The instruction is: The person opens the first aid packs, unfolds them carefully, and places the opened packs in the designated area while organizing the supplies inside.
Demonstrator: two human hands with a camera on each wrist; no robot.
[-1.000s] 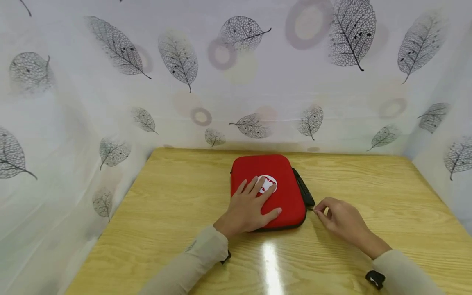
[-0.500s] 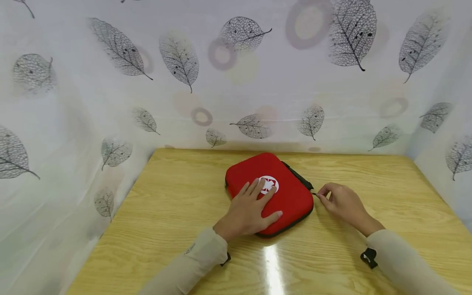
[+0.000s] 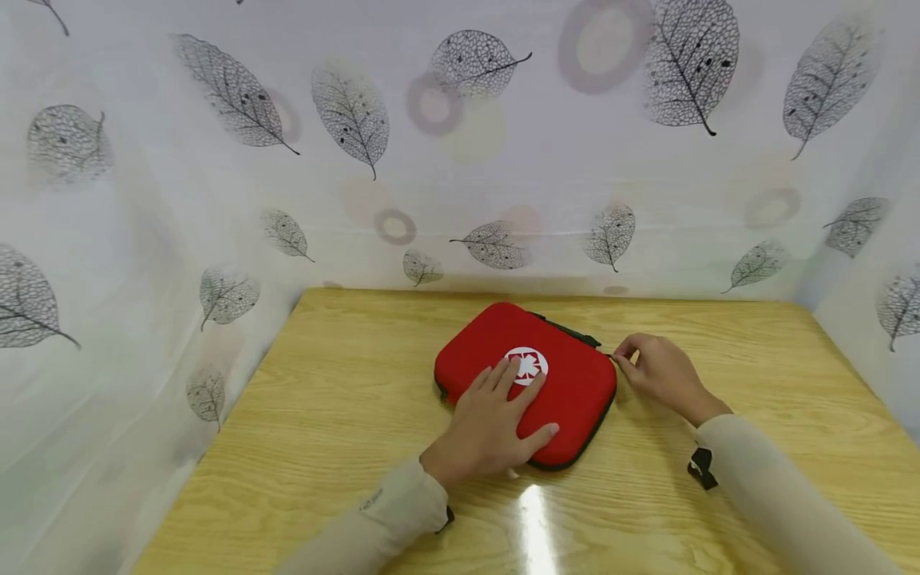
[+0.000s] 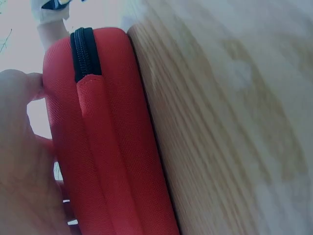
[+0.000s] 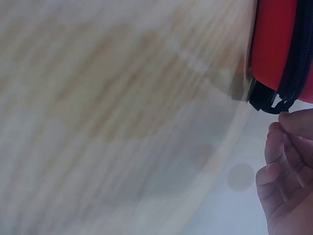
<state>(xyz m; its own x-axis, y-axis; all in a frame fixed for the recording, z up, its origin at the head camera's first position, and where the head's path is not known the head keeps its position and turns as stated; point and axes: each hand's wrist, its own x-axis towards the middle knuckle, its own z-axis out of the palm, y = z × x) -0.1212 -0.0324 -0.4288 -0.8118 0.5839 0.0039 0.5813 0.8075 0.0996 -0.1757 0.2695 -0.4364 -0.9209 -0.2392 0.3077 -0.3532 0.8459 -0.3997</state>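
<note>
A red zippered case (image 3: 496, 335) with a white round emblem (image 3: 527, 365) lies at an angle on the wooden table. My left hand (image 3: 489, 419) rests on its top, fingers spread and straight, fingertips at the emblem. At the case's right corner, the thumb and forefinger of my right hand (image 3: 661, 375) pinch the zipper pull (image 5: 282, 106). A black carry handle (image 3: 571, 329) runs along the far right side. Black zipper teeth (image 4: 84, 51) show on the side seen in the left wrist view, where a red fabric strip covers the seam below them.
The wooden table (image 3: 345, 359) extends around the case on all sides. A pale curtain (image 3: 503, 160) with a leaf print hangs behind the table and along both sides. Dark wrist straps (image 3: 702, 469) show at the sleeves.
The case has turned counterclockwise under my left hand, its handle swinging from the right side toward the back. My right hand has moved farther away, holding the zipper pull throughout.
</note>
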